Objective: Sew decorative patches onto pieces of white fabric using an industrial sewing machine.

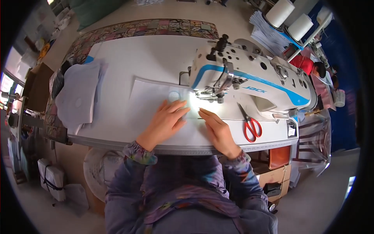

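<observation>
My left hand (165, 121) lies palm down with its fingers stretched out on a thin white sheet (148, 95); I cannot tell whether the sheet is cloth or paper. A faint round mark shows on it just beyond my fingertips. The sheet's right edge runs up to the lit needle area of a white and blue sewing machine (253, 78). My right hand (219, 134) rests on the machine bed, in front of the presser foot (212, 96), its fingers extended toward the needle. Nothing shows in its grasp. Scissors with red handles (252, 129) lie to its right.
White cut pieces (78, 95) are piled at the table's left. Patterned cloth (156, 27) covers the surface behind the white tabletop (156, 45). Thread cones (279, 13) stand at the back right. A wooden chair (311, 140) and cardboard box (276, 177) sit right of the table.
</observation>
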Tool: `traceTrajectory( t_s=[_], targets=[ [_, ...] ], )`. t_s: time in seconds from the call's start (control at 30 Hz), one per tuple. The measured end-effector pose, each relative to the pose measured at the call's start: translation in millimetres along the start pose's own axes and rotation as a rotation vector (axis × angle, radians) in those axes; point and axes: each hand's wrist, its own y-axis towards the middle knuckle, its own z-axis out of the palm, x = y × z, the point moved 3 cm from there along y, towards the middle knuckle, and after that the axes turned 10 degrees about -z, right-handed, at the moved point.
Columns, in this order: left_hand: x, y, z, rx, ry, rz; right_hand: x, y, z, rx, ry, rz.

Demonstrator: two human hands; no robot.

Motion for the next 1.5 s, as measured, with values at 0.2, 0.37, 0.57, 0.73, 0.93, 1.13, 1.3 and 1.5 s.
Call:
traceTrajectory(
  t_s=[0.2,0.37,0.57,0.73,0.93,1.13,1.3,1.5],
  targets=[
    [-27,-21,9,0.005,0.099,-0.027,-38,18,6,0.135,-0.173,-0.185],
    [-22,-24,8,0.01,0.121,-0.035,-40,14,8,0.168,-0.182,-0.224],
    [-16,-15,4,0.045,0.151,-0.011,-41,15,8,0.154,-0.178,-0.22],
    [-8,-9,7,0.051,0.107,0.051,-40,17,7,0.151,-0.166,-0.212],
    [11,6,4,0.13,-0.011,0.094,-41,20,7,0.162,-0.19,-0.218],
    [21,24,2,0.104,-0.044,0.17,-43,19,9,0.154,-0.232,-0.233],
    [29,39,2,0.104,-0.053,0.162,-42,19,12,0.144,-0.263,-0.252],
    [38,52,3,0.132,-0.085,0.137,-39,23,11,0.162,-0.286,-0.228]
  ],
)
